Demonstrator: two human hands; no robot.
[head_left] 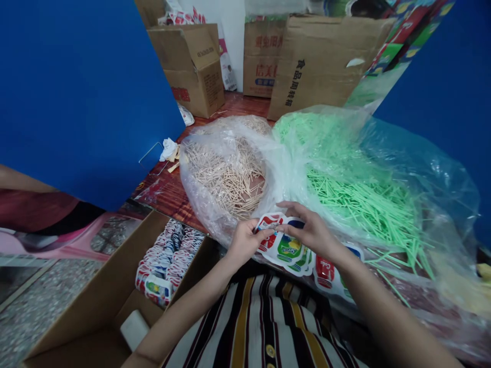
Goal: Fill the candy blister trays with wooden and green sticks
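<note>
My left hand (247,240) pinches the left side of a bottle-printed candy pouch (287,249), which has red, green and yellow pictures. Over its upper right edge, the thumb and fingers of my right hand (310,231) are curled and grip it near the top. Several more of these pouches (325,271), one with a red cola picture, lie beneath and to the right of it, partly hidden by my right forearm. Just beyond my hands is a clear plastic bag of short pale sticks (233,179). Green sticks (368,204) fill another clear bag at the right.
An open cardboard box (88,286) at lower left holds rows of packed pouches (169,260) and a white block (134,328). Cardboard cartons (326,61) stand along the back of the reddish table (171,191). Blue panels rise on both sides. Another person's arm (28,181) shows at far left.
</note>
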